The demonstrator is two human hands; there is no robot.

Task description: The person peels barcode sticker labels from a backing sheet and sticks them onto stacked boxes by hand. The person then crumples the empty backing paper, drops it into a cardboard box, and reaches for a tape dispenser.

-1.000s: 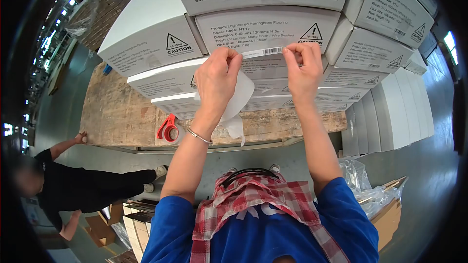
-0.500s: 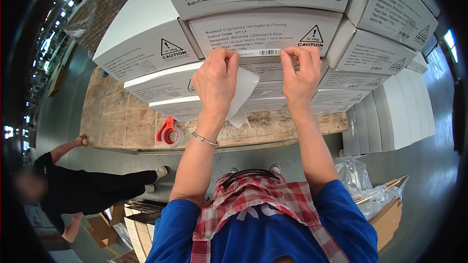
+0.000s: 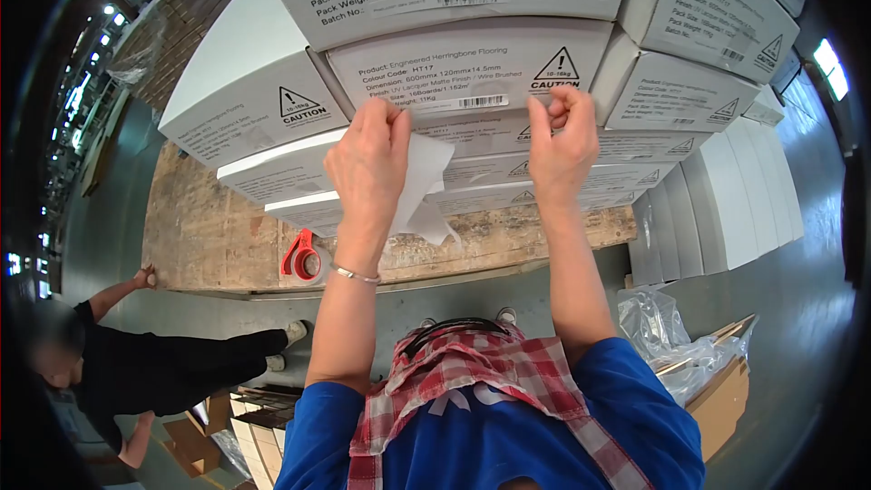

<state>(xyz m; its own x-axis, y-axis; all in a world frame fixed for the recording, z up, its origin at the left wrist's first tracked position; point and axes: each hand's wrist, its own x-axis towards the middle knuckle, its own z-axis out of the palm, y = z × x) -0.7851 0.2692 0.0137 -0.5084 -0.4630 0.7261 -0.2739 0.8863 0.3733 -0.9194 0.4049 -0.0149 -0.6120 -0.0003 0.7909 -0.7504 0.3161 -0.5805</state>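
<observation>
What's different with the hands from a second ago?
The right hand moved right along the white boxes, farther from the left hand, apparently letting go of the barcode label. The left hand still holds the white paper; the red tape dispenser stayed put.

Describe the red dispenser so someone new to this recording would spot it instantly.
Start at the wooden table under the white boxes. Along its near edge, just left of the bracelet on the left wrist, sits the red dispenser. Its red colour sets it apart from the brown wood and white boxes.
</observation>
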